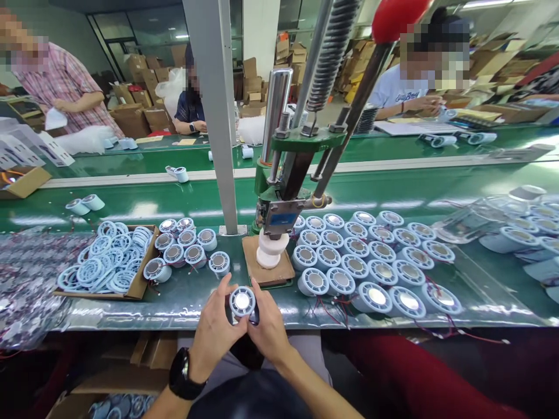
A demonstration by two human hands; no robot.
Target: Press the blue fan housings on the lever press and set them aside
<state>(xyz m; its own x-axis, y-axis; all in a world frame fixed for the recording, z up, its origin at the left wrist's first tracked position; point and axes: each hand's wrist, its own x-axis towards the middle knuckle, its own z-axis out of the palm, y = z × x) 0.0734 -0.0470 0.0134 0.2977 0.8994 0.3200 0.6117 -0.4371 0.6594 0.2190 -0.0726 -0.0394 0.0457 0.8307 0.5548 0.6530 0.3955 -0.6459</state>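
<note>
Between my left hand (217, 317) and my right hand (267, 320) is a round light-blue motor housing (242, 301) with a silver disc in a slotted ring on top. Fingers of both hands wrap its sides at the bench's front edge, and both thumbs meet below it. Just beyond stands a green hand press (286, 201) with a white round pressing head (271, 249) over a cardboard pad (286, 273). A single similar housing (219, 263) stands to the left of the pad.
An open carton (144, 273) of loose light-blue rings (102, 256) lies left. Rows of capped housings (354, 266) with red wires stand right of the press. A grey post (218, 116) rises behind. Bubble wrap (30, 285) covers the far left. Several people work across the green conveyor (192, 201).
</note>
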